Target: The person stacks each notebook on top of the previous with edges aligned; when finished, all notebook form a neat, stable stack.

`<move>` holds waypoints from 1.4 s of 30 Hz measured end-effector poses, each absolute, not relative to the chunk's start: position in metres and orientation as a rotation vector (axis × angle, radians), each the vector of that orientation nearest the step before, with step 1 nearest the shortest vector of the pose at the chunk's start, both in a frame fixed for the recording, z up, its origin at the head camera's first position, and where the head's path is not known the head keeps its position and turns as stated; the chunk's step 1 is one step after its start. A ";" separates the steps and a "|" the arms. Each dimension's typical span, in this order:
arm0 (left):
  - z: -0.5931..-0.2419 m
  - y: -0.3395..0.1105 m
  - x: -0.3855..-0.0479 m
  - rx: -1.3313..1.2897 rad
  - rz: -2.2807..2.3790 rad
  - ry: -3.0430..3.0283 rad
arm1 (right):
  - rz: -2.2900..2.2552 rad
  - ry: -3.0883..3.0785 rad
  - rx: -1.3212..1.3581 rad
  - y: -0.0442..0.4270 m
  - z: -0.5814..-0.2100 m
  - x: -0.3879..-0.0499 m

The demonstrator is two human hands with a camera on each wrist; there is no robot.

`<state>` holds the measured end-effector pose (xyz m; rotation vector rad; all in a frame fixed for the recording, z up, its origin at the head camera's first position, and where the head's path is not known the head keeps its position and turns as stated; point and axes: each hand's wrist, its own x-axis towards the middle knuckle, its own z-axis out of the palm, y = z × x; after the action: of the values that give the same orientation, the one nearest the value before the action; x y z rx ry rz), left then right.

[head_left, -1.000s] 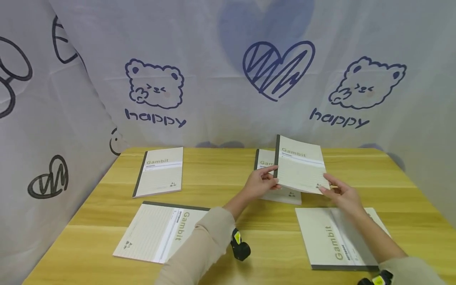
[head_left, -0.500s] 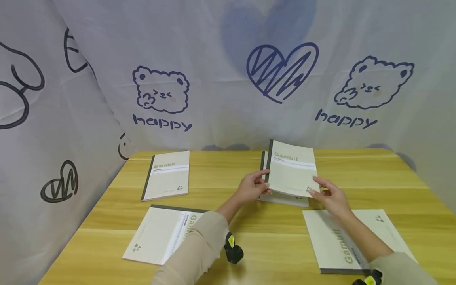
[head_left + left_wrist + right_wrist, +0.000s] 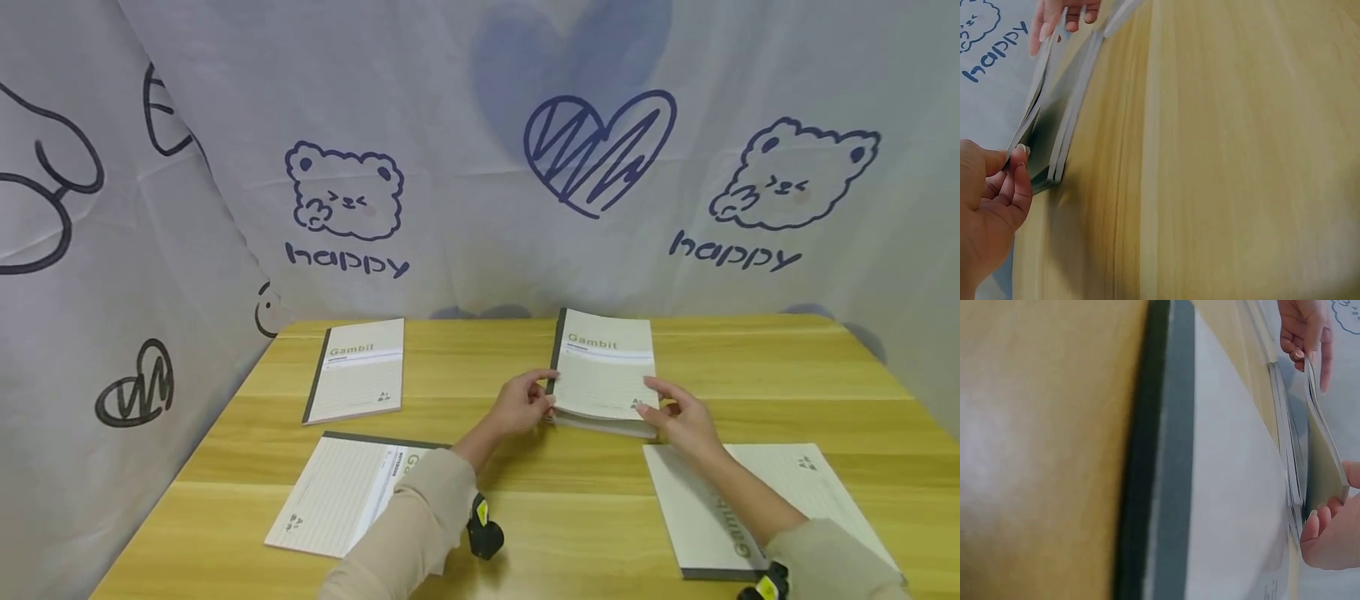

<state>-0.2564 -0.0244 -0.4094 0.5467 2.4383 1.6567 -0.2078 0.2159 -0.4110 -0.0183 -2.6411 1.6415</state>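
Both hands hold one cream notebook (image 3: 603, 367) with a dark spine, tilted just above the notebooks under it at the back of the table. The left hand (image 3: 521, 404) pinches its spine side; the right hand (image 3: 684, 421) pinches its lower right corner. In the left wrist view the left hand (image 3: 991, 206) grips the spine edge, and a gap shows between the held notebook and the ones beneath (image 3: 1072, 112). The right wrist view shows the right hand (image 3: 1335, 531) pinching the other side of the held notebook (image 3: 1322, 456), beside the lower notebooks (image 3: 1288, 450).
One notebook (image 3: 360, 375) lies at the back left of the wooden table (image 3: 570, 517). Another (image 3: 337, 492) lies at the front left, partly under the left sleeve. At the front right, a notebook (image 3: 817, 500) sits beneath the right forearm. A printed cloth (image 3: 465, 208) hangs behind.
The held notebook has moved down and left, and now covers most of what lies under it. Both hands have moved with it, keeping their grips. The head view has shifted slightly.
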 end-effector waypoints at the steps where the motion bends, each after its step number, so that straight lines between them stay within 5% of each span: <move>1: -0.409 -0.025 -0.256 0.553 1.639 2.456 | 1.644 -2.636 -0.019 0.215 -0.410 -0.209; 42: -0.426 -0.021 -0.257 0.635 1.307 2.762 | 1.460 -2.732 -0.007 0.211 -0.421 -0.215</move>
<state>-0.2572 -0.0214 -0.4260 0.6350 2.7622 1.3072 -0.2152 0.2114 -0.4206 -0.0070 -2.7324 1.4599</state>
